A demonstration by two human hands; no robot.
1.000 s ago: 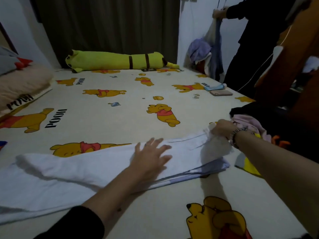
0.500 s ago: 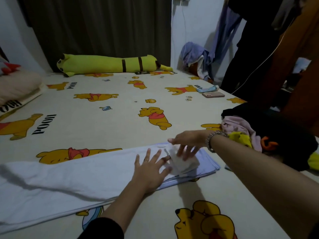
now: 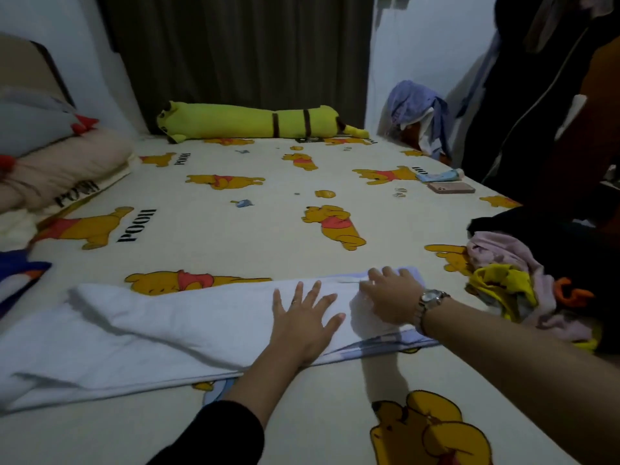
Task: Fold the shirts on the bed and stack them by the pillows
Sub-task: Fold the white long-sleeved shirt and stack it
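A white shirt (image 3: 141, 333) lies stretched left to right across the near part of the bed (image 3: 235, 229), folded lengthwise into a long strip. My left hand (image 3: 302, 327) presses flat on it with fingers spread. Just to the right, my right hand (image 3: 391, 298), with a watch on the wrist, lies flat on the folded-over right end of the shirt. A heap of unfolded clothes (image 3: 516, 290), pink, yellow and black, sits at the bed's right edge. Pillows (image 3: 57, 166) are stacked at the far left.
A long yellow-green plush bolster (image 3: 255, 124) lies along the far edge by the dark curtain. A phone (image 3: 451, 188) and a small blue packet (image 3: 439, 176) rest at the far right. A person in dark clothes (image 3: 523, 105) stands beside the bed's right side.
My right hand carried the shirt's right end leftward over the strip and now flattens it. My left hand stayed pressed on the shirt. The standing person lowered the garment held up earlier.
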